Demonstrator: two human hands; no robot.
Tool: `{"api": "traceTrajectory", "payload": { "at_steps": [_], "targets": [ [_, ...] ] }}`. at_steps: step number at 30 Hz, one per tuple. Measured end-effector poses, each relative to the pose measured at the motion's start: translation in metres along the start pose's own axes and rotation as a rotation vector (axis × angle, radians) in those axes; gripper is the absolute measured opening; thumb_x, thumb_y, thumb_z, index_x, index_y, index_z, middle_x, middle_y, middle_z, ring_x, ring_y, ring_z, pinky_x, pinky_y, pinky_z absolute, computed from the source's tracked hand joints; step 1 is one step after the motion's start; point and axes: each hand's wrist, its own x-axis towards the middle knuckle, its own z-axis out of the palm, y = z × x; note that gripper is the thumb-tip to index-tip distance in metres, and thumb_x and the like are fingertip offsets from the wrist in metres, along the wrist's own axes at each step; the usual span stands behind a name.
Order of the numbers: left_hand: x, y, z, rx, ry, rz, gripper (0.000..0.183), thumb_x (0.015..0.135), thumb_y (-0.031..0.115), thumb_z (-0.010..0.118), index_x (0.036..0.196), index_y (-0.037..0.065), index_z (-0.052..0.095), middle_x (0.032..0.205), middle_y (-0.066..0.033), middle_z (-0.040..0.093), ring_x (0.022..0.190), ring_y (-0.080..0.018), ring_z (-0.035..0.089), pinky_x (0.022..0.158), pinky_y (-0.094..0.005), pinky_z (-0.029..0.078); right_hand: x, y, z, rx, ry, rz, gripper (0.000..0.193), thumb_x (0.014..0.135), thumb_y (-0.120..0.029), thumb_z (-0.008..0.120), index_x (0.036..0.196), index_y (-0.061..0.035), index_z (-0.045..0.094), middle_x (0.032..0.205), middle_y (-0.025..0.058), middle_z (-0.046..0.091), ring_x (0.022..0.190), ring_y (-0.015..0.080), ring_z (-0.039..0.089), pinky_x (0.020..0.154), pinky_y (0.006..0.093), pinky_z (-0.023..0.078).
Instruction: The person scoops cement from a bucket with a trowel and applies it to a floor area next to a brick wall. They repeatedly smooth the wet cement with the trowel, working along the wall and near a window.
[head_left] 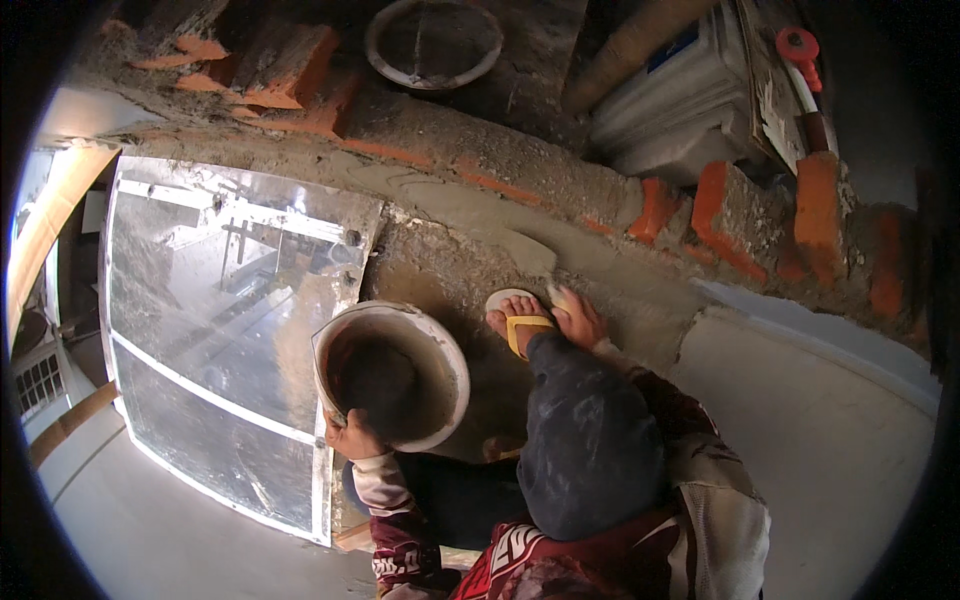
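Observation:
My left hand [355, 437] is closed on the near-left rim of a round, whitish mixing bucket [452, 350]. The bucket tilts, and its dark inside is smeared with grey mortar; how much it holds is unclear. My right hand [582, 318] wraps the handle of a trowel, just beside my foot. The mortar-coated trowel blade [527, 253] lies against the strip of wet grey mortar [455, 205] along the foot of the broken brick wall [560, 190]. My foot in a yellow-strapped flip-flop [522, 325] stands between the bucket and my right hand.
A metal-framed glass panel [230, 330] lies left of the bucket. Jagged bricks [725, 215] stick up along the wall. Beyond it are another round basin [372, 45], stacked grey slabs [670, 95] and a red-ended tool [800, 50]. A pale smooth surface [800, 420] spreads at right.

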Motion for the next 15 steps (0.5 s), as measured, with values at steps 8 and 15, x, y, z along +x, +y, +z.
{"api": "traceTrajectory", "payload": {
  "at_steps": [8, 15],
  "targets": [
    [0.010, -0.004, -0.004, 0.048, -0.027, 0.019, 0.035, 0.071, -0.001, 0.054, 0.105, -0.005, 0.065, 0.089, -0.0062, 0.067, 0.074, -0.0148, 0.058, 0.071, -0.0268, 0.050, 0.023, 0.011, 0.003, -0.086, -0.185, 0.220, 0.052, 0.099, -0.031, 0.053, 0.145, -0.0116, 0.038, 0.129, 0.0244, 0.056, 0.114, 0.0464, 0.056, 0.091, 0.0524, 0.048],
    [0.024, -0.010, -0.001, 0.229, -0.081, 0.096, 0.033, 0.073, 0.003, 0.056, 0.104, -0.005, 0.066, 0.088, -0.0093, 0.068, 0.072, -0.0186, 0.059, 0.069, -0.0299, 0.051, -0.060, 0.103, -0.016, -0.066, 0.097, 0.239, 0.054, 0.100, -0.034, 0.050, 0.142, -0.0022, 0.037, 0.126, 0.0270, 0.057, 0.110, 0.0479, 0.057, 0.091, 0.0521, 0.047]
  ]
}}
